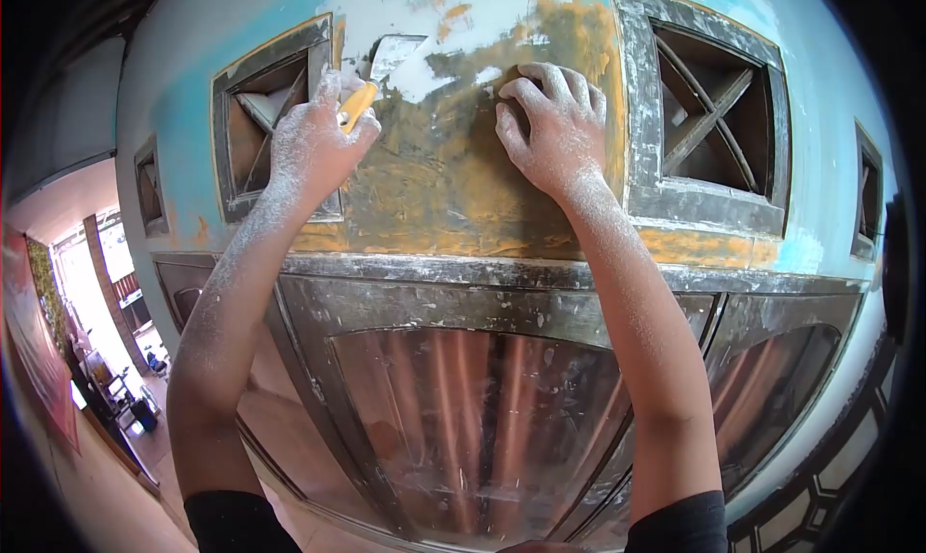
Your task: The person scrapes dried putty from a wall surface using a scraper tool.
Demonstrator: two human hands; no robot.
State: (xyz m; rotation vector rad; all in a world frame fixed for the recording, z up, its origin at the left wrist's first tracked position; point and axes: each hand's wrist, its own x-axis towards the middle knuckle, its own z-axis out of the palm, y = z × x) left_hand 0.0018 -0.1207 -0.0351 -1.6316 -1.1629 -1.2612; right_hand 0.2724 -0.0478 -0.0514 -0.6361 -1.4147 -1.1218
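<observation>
My left hand (311,146), dusted with white powder, is closed round the yellow handle of a putty knife (358,106). Its flat metal blade points up and to the right, lying at the wall beside a white patch of filler or old paint (420,76). My right hand (561,127), also powdery, is to the right of the knife with its fingers bent and spread, the fingertips at the wall (424,182). I see nothing held in it. The wall between my hands shows brown and ochre streaks below the white area.
Wooden-framed vents with crossed bars flank the work area, one at left (272,124) and a larger one at right (712,114). Below runs a worn ledge (434,269) above glazed doors (482,428) with reddish curtains behind. A bright doorway (92,283) opens at far left.
</observation>
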